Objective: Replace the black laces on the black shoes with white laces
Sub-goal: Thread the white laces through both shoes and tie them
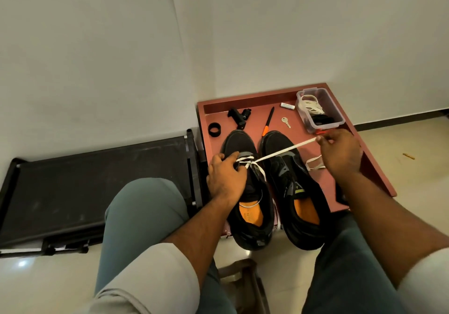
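The left hand (226,177) presses down on the left black shoe (247,192), fingers curled at its eyelets, while the right hand (341,153) pinches the end of a white lace (286,150) pulled taut from that shoe. Between the hands sits the second shoe (291,187). Beyond the right hand, a clear box (320,109) holds more laces on the red tray (243,100).

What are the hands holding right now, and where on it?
Right hand pinches the white lace near its free end; left hand grips the left shoe at its eyelets.
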Motion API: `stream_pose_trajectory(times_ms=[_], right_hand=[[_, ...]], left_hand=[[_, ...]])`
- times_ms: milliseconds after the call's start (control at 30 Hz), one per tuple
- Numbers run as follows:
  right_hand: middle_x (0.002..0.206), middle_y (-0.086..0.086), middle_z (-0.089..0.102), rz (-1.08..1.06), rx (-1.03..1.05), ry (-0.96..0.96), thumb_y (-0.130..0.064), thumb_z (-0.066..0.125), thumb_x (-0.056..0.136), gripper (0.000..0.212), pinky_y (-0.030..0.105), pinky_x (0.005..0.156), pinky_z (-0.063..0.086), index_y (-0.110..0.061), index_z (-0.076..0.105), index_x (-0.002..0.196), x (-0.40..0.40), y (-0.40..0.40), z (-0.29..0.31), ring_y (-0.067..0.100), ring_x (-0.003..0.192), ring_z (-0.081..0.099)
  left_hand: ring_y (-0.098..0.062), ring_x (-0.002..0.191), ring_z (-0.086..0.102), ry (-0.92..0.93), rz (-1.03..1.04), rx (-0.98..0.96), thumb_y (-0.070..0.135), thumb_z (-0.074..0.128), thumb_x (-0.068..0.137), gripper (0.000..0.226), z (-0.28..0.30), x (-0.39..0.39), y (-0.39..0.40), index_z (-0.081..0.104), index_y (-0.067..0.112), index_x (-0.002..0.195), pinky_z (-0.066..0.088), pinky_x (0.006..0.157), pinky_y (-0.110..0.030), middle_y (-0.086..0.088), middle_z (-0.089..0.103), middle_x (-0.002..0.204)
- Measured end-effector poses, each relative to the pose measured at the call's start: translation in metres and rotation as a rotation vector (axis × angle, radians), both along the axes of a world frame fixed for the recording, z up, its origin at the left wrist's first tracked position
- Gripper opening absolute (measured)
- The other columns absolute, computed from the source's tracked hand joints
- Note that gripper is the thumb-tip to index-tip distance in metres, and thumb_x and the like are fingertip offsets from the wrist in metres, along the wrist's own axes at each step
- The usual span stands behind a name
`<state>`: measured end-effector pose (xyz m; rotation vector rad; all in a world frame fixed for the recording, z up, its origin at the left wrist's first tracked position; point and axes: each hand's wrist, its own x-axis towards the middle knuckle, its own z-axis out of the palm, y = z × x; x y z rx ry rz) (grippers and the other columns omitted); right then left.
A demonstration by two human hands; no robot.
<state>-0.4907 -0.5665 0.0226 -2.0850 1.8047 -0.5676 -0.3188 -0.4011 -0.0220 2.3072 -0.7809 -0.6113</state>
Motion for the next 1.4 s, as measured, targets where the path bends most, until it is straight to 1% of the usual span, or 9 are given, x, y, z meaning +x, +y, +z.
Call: stream_pose_trajectory(times_ms=[167,333,500,667,767,967,1067,1200,1400], right_hand=[[0.14,0.0,0.046,0.254,0.005,0.183,-0.023,0.064,0.091,0.038,0.045,0.101,0.034,-0.024,0.059,0.128,0.009,0.03,-0.004,0.028,0.123,0.043],[0.123,-0.01,0.054,0.582,0.092,0.329,-0.04,0.054,0.094,0.025,0.038,0.091,0.028,-0.033,0.066,0.115,0.044,0.068,-0.002,0.021,0.116,0.039],[0.123,-0.004,0.05,0.534,0.323,0.356,-0.037,0.052,0.095,0.019,0.046,0.098,0.025,-0.034,0.064,0.109,0.062,0.081,-0.003,0.025,0.121,0.038],[0.077,-0.007,0.065,0.41,0.526,-0.127,-0.029,0.048,0.094,0.017,0.041,0.09,0.037,-0.023,0.058,0.081,0.062,0.082,0.017,0.018,0.084,0.059],[0.062,0.0,0.053,0.408,0.746,-0.614,-0.011,0.051,0.095,0.015,0.024,0.056,0.042,-0.013,0.062,0.085,0.065,0.089,0.053,0.012,0.058,0.046],[0.075,0.005,0.066,0.503,0.995,-1.112,-0.002,0.054,0.093,0.02,0.018,0.044,0.043,-0.004,0.068,0.106,0.07,0.1,0.102,0.008,0.048,0.048],[0.08,0.004,0.067,0.38,0.871,-1.185,-0.002,0.056,0.091,0.02,0.017,0.04,0.034,-0.008,0.068,0.105,0.065,0.085,0.103,0.008,0.049,0.041],[0.082,0.002,0.068,0.144,0.752,-1.396,-0.001,0.055,0.09,0.022,0.017,0.04,0.031,-0.015,0.068,0.101,0.048,0.063,0.099,0.006,0.047,0.041],[0.109,0.003,0.069,0.069,0.801,-1.497,0.0,0.049,0.093,0.03,0.014,0.038,0.031,-0.015,0.064,0.114,0.046,0.076,0.09,0.003,0.046,0.042]], left_hand=[[-0.02,0.124,0.044,0.017,0.023,-0.024,0.032,0.061,0.089,0.047,0.0,0.002,-0.001,0.055,0.031,0.135,0.042,0.104,-0.044,0.001,0.045,0.133],[-0.017,0.11,0.053,0.119,0.058,-0.126,0.032,0.068,0.085,0.048,0.0,0.003,0.001,0.058,0.022,0.132,0.049,0.096,-0.035,0.002,0.046,0.123],[-0.009,0.105,0.052,0.173,0.142,-0.212,0.026,0.064,0.092,0.039,0.011,0.006,0.004,0.06,0.013,0.129,0.039,0.088,-0.017,-0.001,0.047,0.126],[-0.012,0.079,0.062,0.495,0.218,-0.357,0.012,0.062,0.092,0.02,0.034,0.013,0.009,0.069,0.014,0.11,0.049,0.064,-0.018,-0.005,0.066,0.098],[-0.009,0.051,0.05,0.765,0.194,-0.3,0.025,0.056,0.097,0.02,0.057,0.01,0.023,0.071,0.011,0.101,0.034,0.042,-0.019,-0.005,0.07,0.084],[-0.014,0.086,0.063,1.125,-0.131,-0.364,0.059,0.029,0.098,0.053,0.076,-0.014,0.035,0.07,0.026,0.102,0.044,0.069,-0.03,0.005,0.073,0.097],[-0.011,0.071,0.063,1.077,-0.21,-0.39,0.045,0.046,0.095,0.041,0.078,-0.015,0.039,0.067,0.011,0.088,0.049,0.069,-0.028,0.0,0.068,0.075],[-0.01,0.062,0.054,0.668,0.185,-0.432,0.016,0.058,0.096,0.016,0.067,0.019,0.039,0.068,0.009,0.086,0.046,0.055,-0.019,0.0,0.063,0.07],[-0.011,0.082,0.06,0.731,0.218,-0.436,0.019,0.064,0.093,0.02,0.056,0.03,0.033,0.062,0.019,0.113,0.053,0.066,-0.025,-0.003,0.062,0.106]])
